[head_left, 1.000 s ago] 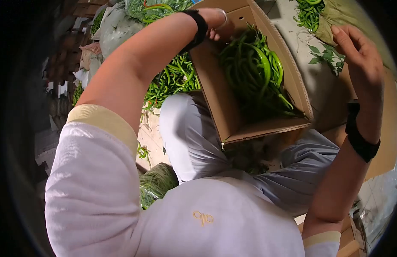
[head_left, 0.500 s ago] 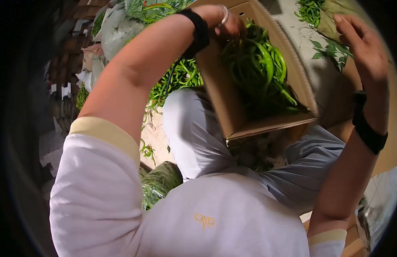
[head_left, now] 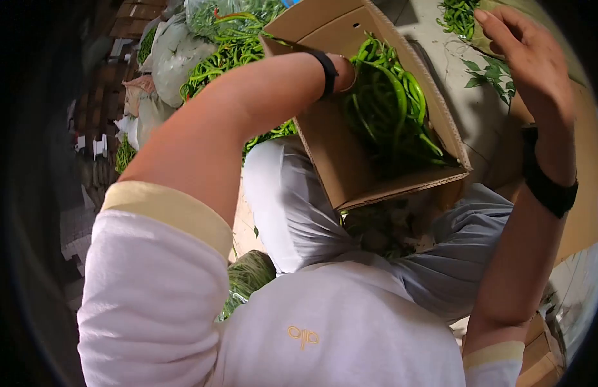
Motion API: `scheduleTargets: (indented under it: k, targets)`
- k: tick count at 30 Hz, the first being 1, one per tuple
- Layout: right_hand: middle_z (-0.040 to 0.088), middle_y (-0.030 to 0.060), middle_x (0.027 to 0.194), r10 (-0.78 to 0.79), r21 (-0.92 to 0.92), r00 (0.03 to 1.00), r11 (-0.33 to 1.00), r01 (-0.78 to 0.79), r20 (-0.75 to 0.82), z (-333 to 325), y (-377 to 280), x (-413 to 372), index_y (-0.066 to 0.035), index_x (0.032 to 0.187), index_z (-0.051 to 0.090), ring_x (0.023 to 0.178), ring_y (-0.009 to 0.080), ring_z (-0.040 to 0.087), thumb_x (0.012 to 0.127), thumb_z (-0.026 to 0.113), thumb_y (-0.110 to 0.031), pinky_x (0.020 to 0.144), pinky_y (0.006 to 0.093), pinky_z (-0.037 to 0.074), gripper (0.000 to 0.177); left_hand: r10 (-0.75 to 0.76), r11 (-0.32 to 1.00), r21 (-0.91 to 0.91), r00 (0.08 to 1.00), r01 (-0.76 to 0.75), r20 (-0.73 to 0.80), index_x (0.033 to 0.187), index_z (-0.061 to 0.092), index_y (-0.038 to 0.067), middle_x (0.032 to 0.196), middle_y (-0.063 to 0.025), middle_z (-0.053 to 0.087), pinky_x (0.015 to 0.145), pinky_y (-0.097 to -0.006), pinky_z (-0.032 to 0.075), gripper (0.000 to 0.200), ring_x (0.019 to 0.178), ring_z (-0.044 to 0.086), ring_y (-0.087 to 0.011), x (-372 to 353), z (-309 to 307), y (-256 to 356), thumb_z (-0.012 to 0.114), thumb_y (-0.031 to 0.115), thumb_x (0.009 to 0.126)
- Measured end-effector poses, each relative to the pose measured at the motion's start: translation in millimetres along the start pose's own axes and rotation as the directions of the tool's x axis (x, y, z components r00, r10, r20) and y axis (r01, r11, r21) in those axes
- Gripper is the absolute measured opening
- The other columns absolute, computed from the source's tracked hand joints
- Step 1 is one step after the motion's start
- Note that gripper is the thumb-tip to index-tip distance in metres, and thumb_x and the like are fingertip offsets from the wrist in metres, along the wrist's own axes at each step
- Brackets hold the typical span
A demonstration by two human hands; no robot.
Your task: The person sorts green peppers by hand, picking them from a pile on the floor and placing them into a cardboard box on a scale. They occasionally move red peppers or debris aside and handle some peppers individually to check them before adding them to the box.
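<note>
A cardboard box (head_left: 334, 145) is tilted over my lap, holding long green chili peppers (head_left: 408, 97) along its right side. My left hand (head_left: 344, 72) reaches in over the box's left wall, beside the peppers; its fingers are hidden in shadow, so any hold cannot be made out. Beyond the right wall, my right hand (head_left: 528, 51) is raised, open, with nothing visible in it. It is near an olive-green sack and a smaller pile of peppers (head_left: 459, 18). Leafy sprigs (head_left: 494, 79) lie below that pile.
A large heap of green peppers (head_left: 231, 58) lies behind my left forearm, next to clear plastic bags (head_left: 176, 61). A filled plastic bag (head_left: 250, 277) is by my left side. Flat cardboard (head_left: 583, 180) lies at the right, and my bent knees (head_left: 279, 193) are below the box.
My left hand has moved down and slightly toward me, and its fingers have gone out of sight. My right hand has shifted slightly up and left. The box has shifted slightly left.
</note>
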State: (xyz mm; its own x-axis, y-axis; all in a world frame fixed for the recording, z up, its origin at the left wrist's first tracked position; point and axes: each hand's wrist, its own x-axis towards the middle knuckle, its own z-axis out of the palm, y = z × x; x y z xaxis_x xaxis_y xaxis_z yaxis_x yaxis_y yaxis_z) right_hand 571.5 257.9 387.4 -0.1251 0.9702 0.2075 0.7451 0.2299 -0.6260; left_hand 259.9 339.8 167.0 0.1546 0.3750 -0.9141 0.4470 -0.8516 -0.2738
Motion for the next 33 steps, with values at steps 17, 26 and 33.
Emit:
scheduleTargets:
  k: [17, 26, 33]
  targets:
    - [0.044, -0.0003, 0.062, -0.114, -0.029, 0.991, 0.993, 0.116, 0.067, 4, 16, -4, -0.001, 0.077, 0.053, 0.061, 0.0076, 0.041, 0.087, 0.055, -0.031, 0.058, 0.0235, 0.035, 0.031, -0.336, 0.747, -0.615, 0.654, -0.253, -0.678, 0.097, 0.061, 0.004, 0.089, -0.0167, 0.063, 0.074, -0.0385, 0.048, 0.029, 0.084, 0.060, -0.0325, -231, -9, 20, 0.058, 0.029, 0.083]
    - [0.054, 0.0115, 0.073, -0.457, 0.088, 0.862, 0.889, 0.449, 0.220, 44, -68, -14, -0.001, 0.086, 0.058, 0.071, 0.0230, 0.052, 0.084, 0.053, -0.026, 0.063, 0.0326, 0.040, 0.025, -0.885, 0.015, -0.730, 0.332, -0.683, -0.328, 0.103, 0.061, 0.001, 0.094, -0.0051, 0.064, 0.076, -0.0250, 0.046, 0.026, 0.086, 0.058, -0.0125, -307, 133, 69, 0.056, 0.022, 0.089]
    - [0.062, 0.0214, 0.087, -0.086, -0.215, 0.842, 0.949, 0.233, 0.533, 220, -63, 63, -0.003, 0.087, 0.064, 0.085, 0.0355, 0.060, 0.083, 0.050, -0.017, 0.075, 0.0398, 0.048, 0.020, -0.523, -0.691, -0.597, 0.852, -0.408, 0.022, 0.093, 0.059, 0.000, 0.078, -0.0014, 0.058, 0.066, -0.0267, 0.045, 0.015, 0.071, 0.052, -0.0143, -233, 289, 263, 0.049, 0.003, 0.083]
